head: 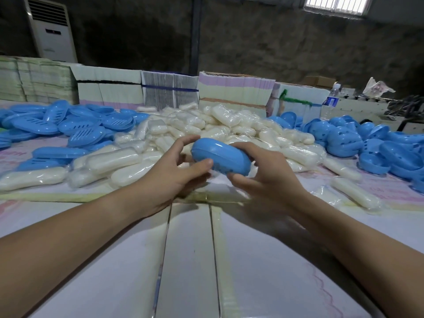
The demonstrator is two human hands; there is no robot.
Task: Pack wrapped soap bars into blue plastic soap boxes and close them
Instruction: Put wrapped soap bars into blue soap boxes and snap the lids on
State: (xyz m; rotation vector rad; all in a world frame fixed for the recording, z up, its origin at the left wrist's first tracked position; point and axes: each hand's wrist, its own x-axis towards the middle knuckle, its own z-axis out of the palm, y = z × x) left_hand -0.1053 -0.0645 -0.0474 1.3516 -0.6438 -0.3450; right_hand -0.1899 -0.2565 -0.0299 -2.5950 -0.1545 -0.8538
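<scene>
Both hands hold one closed blue soap box just above the table, centre, in front of the soap pile. Left hand curled on its left end, thumb pressing the near side, fingers round the far side. Right hand clamped on the right end, fingers under, thumb on top. Lid and base look joined; seam runs along the rim.

No readable writing anywhere: water bottle far right has a blue label, too small to read; faint pink print on the table cover at far left is blurred.

Wrapped soap bars heaped mid-table, spilling near-left and near-right; one bar lies alone near right. Slotted blue lids piled left, blue bases w/ holes piled right. Stacks of flat cartons wall off the far edge. White AC unit far left against the wall.

Open room: near strip of table between the forearms, w/ seams running front to back.
</scene>
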